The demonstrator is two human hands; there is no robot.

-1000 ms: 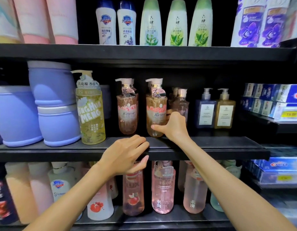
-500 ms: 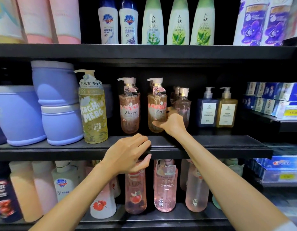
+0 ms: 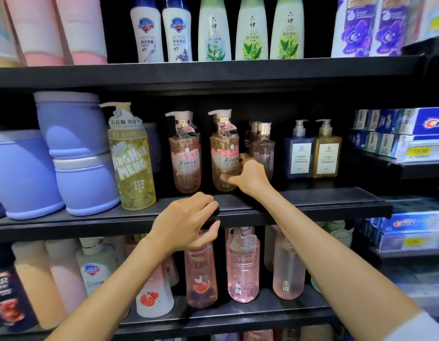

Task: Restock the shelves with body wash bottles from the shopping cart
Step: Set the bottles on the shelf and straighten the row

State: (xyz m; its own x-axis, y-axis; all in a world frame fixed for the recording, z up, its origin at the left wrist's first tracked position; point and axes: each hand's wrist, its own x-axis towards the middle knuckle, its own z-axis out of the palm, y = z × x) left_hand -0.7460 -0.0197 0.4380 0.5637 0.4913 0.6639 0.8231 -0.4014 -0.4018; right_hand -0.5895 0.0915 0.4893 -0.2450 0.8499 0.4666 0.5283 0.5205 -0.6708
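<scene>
Two amber-pink Kirstie pump bottles stand on the middle shelf [image 3: 299, 205]. My right hand [image 3: 248, 174] grips the lower part of the right Kirstie bottle [image 3: 223, 148], thumb across its front. The left Kirstie bottle [image 3: 185, 156] stands free beside it. My left hand [image 3: 186, 220] rests on the front lip of the middle shelf, fingers curved over the edge and holding nothing. Two more pump bottles [image 3: 262, 146] stand behind my right hand. The shopping cart is out of view.
A tall yellow-green pump bottle [image 3: 132, 163] and stacked purple tubs [image 3: 75, 153] fill the shelf's left. Blue and gold pump bottles [image 3: 312, 151] stand at right, toothpaste boxes [image 3: 410, 134] beyond. Pink bottles [image 3: 243, 264] line the shelf below; white and green bottles [image 3: 213, 30] the shelf above.
My right hand has slid slightly up and back along the right Kirstie bottle, and the bottle has shifted a little deeper on the shelf. My left hand stays on the shelf edge.
</scene>
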